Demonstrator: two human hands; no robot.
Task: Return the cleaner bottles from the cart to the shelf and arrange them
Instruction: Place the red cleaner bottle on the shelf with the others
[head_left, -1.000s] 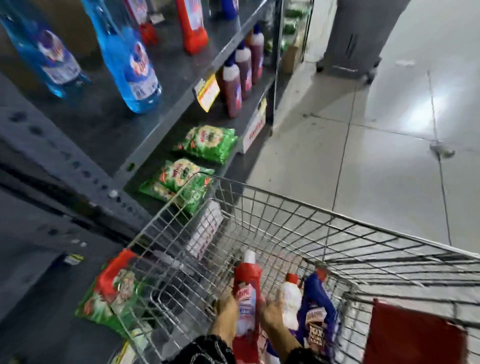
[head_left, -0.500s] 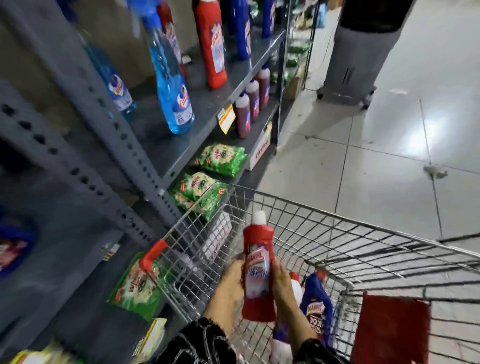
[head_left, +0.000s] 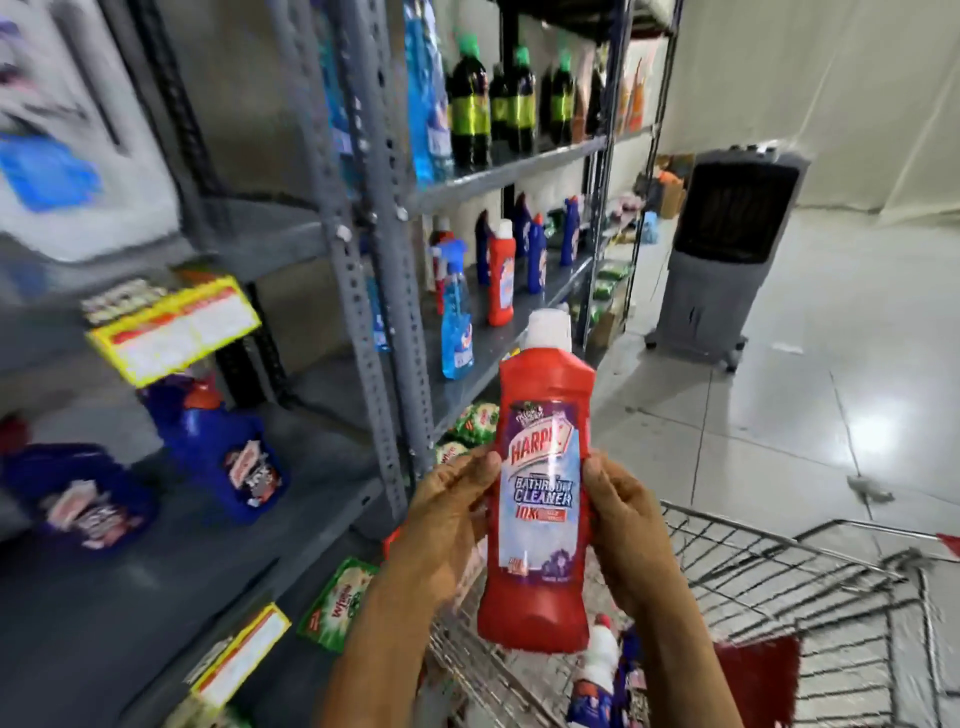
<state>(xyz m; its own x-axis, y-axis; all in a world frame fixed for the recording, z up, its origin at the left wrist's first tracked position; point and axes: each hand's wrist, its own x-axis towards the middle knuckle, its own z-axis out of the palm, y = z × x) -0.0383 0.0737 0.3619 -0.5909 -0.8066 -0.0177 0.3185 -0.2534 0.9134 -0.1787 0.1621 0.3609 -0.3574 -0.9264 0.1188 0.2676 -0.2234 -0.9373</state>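
Now | red bottle (head_left: 540, 499) upright above cart (head_left: 779, 566) | left hand (head_left: 447, 519), right hand (head_left: 623, 530) clasp its flanks | looks rigid, slick, likely heavy; mid-body grip suits | shelf (head_left: 498, 332) left.

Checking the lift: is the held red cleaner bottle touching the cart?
Apart. Head view: both hands hold the red cleaner bottle raised, its base clear above the cart.

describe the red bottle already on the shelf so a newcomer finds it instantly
Start at the grey shelf left of the cart, middle level. Among the upright bottles there, the red bottle stands behind the blue spray bottle. Its neighbours are mostly blue; it is red-bodied with a white cap.
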